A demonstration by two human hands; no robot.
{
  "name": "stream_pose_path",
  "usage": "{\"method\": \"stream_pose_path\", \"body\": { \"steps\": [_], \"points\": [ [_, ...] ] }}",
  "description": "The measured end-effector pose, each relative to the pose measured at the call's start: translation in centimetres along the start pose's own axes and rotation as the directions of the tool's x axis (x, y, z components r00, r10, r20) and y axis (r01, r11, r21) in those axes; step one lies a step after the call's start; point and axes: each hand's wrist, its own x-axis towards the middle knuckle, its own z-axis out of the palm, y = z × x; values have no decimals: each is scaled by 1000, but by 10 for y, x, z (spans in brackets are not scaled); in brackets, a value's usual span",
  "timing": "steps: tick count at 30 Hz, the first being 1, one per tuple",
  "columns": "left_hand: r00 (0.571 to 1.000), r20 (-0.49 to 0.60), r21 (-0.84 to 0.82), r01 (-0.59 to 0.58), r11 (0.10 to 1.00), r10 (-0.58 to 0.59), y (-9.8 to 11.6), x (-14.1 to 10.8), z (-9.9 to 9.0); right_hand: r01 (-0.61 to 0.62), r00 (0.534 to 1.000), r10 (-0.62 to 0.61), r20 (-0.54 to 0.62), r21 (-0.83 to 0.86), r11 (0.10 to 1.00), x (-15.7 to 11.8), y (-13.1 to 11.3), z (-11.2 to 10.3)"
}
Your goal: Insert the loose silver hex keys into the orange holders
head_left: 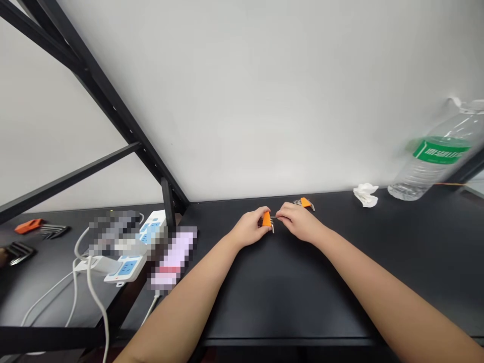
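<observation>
On the black desk (340, 262), near its back edge, the left hand (249, 227) is clamped on 1 orange-handled hex key set (266, 220). The right hand (298, 222) sits just beside its steel keys (271, 222), its grip impossible to tell. A 2nd hex key set (304, 202) lies just behind the right hand.

Orange-handled steel hex key set (266, 219): holder smooth plastic, faint sheen; keys bare, bright metal. Second orange-handled steel hex key set (304, 202): same finish. Long black tabletop (287, 302): smooth, matt, material unclear. Clear ribbed plastic water bottle (427, 169): glossy; green label (440, 150) smooth. Crumpled white paper tissue (365, 194): soft, rough, creased. White plastic power strip (126, 269): smooth, low sheen. Black metal shelf frame (113, 116): matt painted finish.
</observation>
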Motion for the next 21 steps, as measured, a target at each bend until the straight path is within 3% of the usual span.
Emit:
{"method": "stream_pose_path", "body": {
  "steps": [4, 7, 9, 11, 15, 21],
  "points": [
    [997, -52, 107, -45, 993, 51, 2, 0, -1, -126, 990, 134, -52, 132, 983, 3, -4, 1],
    [995, -83, 132, -48, 990, 59, 1, 0, -2, -313, 939, 344, -11, 384, 869, 5, -4, 1],
    [995, -70, 133, -66, 989, 76, 2, 0, -3, -383, 912, 404, 66, 487, 785, 6, -2, 0],
    [993, -52, 151, -99, 984, 108, 3, 0, -4, -401, 908, 408, 95, 482, 779, 5, -1, -1],
    [987, -13, 226, -154, 962, 161, 6, 0, -6, -347, 935, 348, 70, 379, 858, 5, 0, -1],
    [990, 17, 244, -138, 960, 138, 11, 1, -4, -335, 940, 336, 59, 349, 875, 5, -1, 0]
  ]
}}
